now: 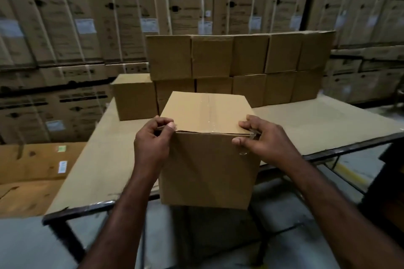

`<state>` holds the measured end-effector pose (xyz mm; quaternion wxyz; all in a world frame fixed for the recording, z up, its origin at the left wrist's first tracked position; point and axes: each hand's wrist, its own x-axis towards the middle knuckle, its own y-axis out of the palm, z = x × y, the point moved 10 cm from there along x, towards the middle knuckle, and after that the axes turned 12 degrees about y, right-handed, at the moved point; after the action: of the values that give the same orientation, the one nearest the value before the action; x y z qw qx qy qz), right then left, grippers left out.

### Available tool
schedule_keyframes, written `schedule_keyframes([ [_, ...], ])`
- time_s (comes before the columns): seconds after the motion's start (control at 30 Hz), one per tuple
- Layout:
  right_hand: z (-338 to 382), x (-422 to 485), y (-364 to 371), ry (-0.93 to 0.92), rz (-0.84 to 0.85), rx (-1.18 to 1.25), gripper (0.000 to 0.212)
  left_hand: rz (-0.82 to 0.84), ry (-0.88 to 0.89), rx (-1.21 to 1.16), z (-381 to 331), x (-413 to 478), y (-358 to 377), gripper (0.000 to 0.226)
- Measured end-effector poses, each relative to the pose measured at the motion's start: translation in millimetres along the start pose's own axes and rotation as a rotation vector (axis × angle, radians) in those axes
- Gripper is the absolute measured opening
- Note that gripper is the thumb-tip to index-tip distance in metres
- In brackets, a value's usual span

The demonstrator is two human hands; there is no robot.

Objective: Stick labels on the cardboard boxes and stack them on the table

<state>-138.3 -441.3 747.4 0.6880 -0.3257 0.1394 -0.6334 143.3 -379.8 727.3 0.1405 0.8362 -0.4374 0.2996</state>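
Brown corrugated cardboard sits pinched at two corners only, and that is where the risk lies: the plain brown cardboard box [207, 159] is taken high up by its top front corners, at the near edge of the table [306, 129], and its lower part shows in front of that edge, so whether its base rests on anything cannot be told. If it does not, such a shallow hold could let it tip forward or slip down to the floor, and a pull on the corner flaps could lift the strip of clear tape [209, 116] that seals the top seam. The left hand [153, 137] grips the top left corner with its fingers curled over the edge. The right hand [262, 140] pinches the top right corner, fingers on the lid and thumb on the front face, where a shiny tape end hangs. Neither hand is spread flat. No label shows on the faces in view, so by this judgement the sticking is not yet done on this one. Farther back on the cardboard-covered table a lone small brown box [135, 96] stands at the left, just beside a two-tier stack of similar brown boxes [240, 63]. Behind them rises a wall of large printed appliance cartons [122, 17].
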Motion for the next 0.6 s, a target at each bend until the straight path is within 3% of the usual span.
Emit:
schedule_keyframes([
  [0.33,-83.4,110.1,-26.7,0.108,-0.116,-0.046,0.057,0.146,-0.021,-0.06,79.3,76.1,136.8,0.01],
  [0.6,-136.1,232.8,-2.5,0.208,-0.086,-0.052,0.062,0.178,-0.095,-0.055,166.1,143.1,207.2,0.012],
])
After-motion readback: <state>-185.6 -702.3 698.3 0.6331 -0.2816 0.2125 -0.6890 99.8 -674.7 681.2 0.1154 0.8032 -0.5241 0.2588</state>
